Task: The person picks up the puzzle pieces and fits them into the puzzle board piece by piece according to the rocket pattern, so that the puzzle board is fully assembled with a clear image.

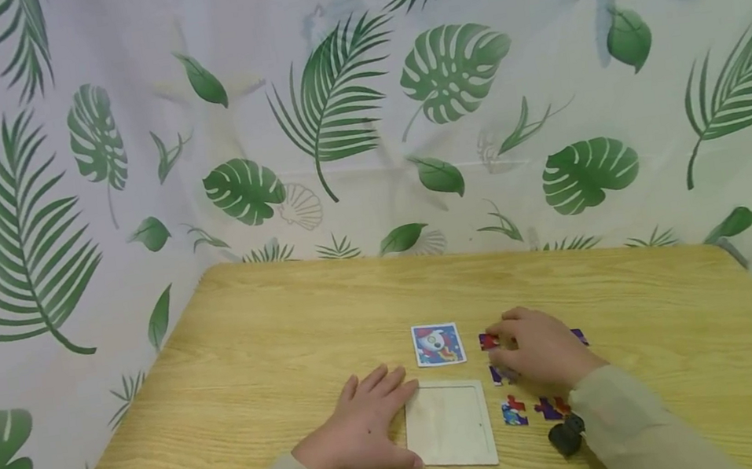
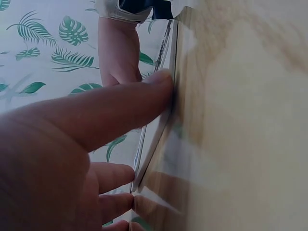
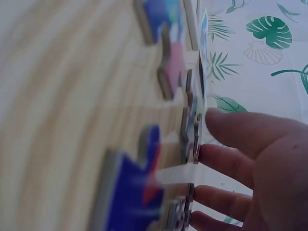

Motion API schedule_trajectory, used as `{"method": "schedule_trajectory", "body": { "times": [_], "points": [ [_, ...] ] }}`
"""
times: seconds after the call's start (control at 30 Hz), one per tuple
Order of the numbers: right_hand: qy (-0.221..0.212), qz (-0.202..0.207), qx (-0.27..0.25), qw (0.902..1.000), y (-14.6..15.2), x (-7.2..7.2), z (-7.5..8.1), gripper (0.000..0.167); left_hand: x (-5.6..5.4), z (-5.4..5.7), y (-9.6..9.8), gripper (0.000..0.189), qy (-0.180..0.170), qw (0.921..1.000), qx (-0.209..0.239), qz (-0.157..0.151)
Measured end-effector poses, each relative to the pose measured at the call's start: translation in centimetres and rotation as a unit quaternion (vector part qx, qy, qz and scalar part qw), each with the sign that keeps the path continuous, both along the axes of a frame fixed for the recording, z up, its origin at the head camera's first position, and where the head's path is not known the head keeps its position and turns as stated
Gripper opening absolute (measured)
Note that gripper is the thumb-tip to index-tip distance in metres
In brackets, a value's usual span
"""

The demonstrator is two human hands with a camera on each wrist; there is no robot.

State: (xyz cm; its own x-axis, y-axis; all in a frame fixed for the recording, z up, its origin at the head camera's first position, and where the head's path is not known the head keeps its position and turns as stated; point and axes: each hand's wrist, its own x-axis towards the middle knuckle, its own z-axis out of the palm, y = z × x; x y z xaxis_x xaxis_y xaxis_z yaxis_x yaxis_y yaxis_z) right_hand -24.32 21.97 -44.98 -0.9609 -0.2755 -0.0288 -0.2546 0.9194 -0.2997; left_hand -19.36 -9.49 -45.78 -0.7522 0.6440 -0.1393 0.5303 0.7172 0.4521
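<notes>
My left hand [image 1: 366,430] lies along the left side of a pale, shallow puzzle tray [image 1: 449,423], fingers spread over its upper left corner and thumb at the lower left. In the left wrist view the thumb [image 2: 144,103] presses on the tray's edge. Beyond the tray, my right hand [image 1: 544,347] reaches over a group of jigsaw pieces. Its thumb and index finger pinch a red and purple puzzle piece [image 1: 487,342] by its opposite edges. Other pieces lie around and partly under that hand, including a purple one [image 1: 500,375] and a blue and red one [image 1: 513,410].
A square picture card [image 1: 438,345] with a white cartoon figure lies just beyond the tray. One purple and red piece [image 1: 550,407] is near the right wrist, and another purple piece [image 1: 580,336] shows behind the hand. A leaf-print curtain [image 1: 360,110] hangs behind the wooden table [image 1: 276,343].
</notes>
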Motion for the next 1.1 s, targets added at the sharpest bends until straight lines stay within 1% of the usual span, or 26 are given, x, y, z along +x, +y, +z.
{"method": "schedule_trajectory", "body": {
  "times": [0.2,0.4,0.63,0.73,0.83,0.93,1.0,1.1],
  "points": [
    [0.024,-0.014,0.029,0.9992,-0.6,-0.1,0.0,0.049,0.1,0.0,0.0,0.102,0.005,0.9999,-0.007,0.007],
    [0.053,-0.026,0.052,0.9969,-1.0,-0.2,-0.2,0.041,0.2,0.1,0.0,0.103,-0.002,1.0,-0.001,0.007],
    [0.057,-0.037,0.054,0.9962,-1.2,0.0,-0.2,0.038,0.1,0.0,0.0,0.105,-0.001,1.0,-0.005,0.008],
    [0.056,-0.043,0.028,0.9971,-1.1,0.0,-0.4,0.038,0.0,0.0,0.0,0.105,0.002,0.9999,-0.008,0.007],
    [0.048,-0.054,-0.022,0.9971,-1.1,0.2,-0.5,0.04,0.1,0.0,0.0,0.105,0.0,0.9999,-0.009,0.005],
    [0.045,-0.061,-0.065,0.995,-1.4,0.5,-0.5,0.043,0.1,0.0,-0.1,0.104,-0.001,1.0,-0.008,0.005],
    [0.051,-0.063,-0.079,0.9936,-1.7,0.9,-0.4,0.043,0.1,0.0,0.0,0.104,0.0,1.0,-0.009,0.004],
    [0.06,-0.061,-0.086,0.9926,-2.5,1.6,-0.5,0.041,0.2,-0.1,0.0,0.105,0.001,0.9999,-0.009,0.005]
  ]
}}
